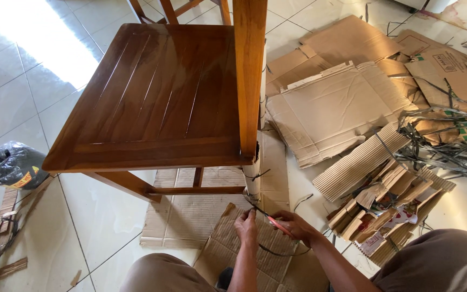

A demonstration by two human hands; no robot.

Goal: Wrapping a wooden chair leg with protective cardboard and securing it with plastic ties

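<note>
Left hand (246,227) half curled, fingers reaching up to the foot of the wrapped chair leg (252,181), fingertips on the dark strap (255,204) there; whether actually pinching it, cannot tell. Right hand (297,224) closed narrowly around a thin orange-red tool (278,224), tip aimed up and left toward the same chair leg; kind of tool too small to tell.

Chair leg sheathed in pale cardboard, standing just above both hands, at the near right corner of the wooden chair (163,97); dark strap looping from the leg's foot down past the left hand and curving under the right.

Both forearms rising from the bottom edge, converging toward the leg; left nearly vertical, right angled in from the right; knees in brown cloth either side.

Beneath the leg, corrugated cardboard sheets (190,216) flat on the tiled floor; right of the leg, flattened cartons (336,108), cardboard offcuts (390,205) and a tangle of dark straps (449,146); far left of the leg, a black twine roll (14,165).
</note>
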